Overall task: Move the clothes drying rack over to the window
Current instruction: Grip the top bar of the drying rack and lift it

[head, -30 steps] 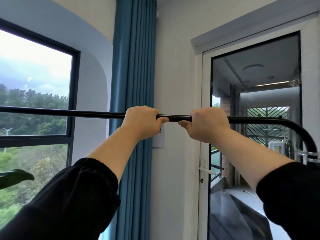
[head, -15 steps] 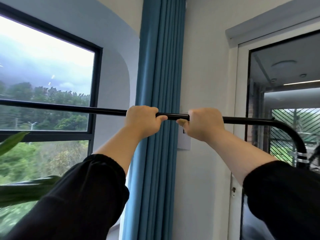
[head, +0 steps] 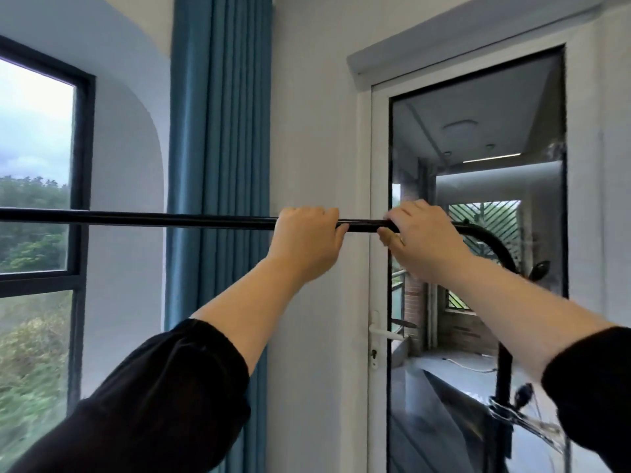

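Observation:
The clothes drying rack shows as a black top bar (head: 170,220) running level across the view, bending down at the right into an upright post (head: 503,370). My left hand (head: 305,242) is closed over the bar right of the middle. My right hand (head: 423,238) grips it a little further right, just before the bend. The window (head: 37,186) with a dark frame fills the far left, trees beyond it. The rack's lower part is out of sight.
A blue curtain (head: 218,165) hangs between the window and a white wall. A glass door (head: 478,268) with a white handle (head: 382,332) stands at the right, close behind the rack's post. A clip hangs low on the post.
The view has swung right: the window and curtain sit further left, the glass door has come back into sight. Both hands keep their grip on the bar, now at frame right.

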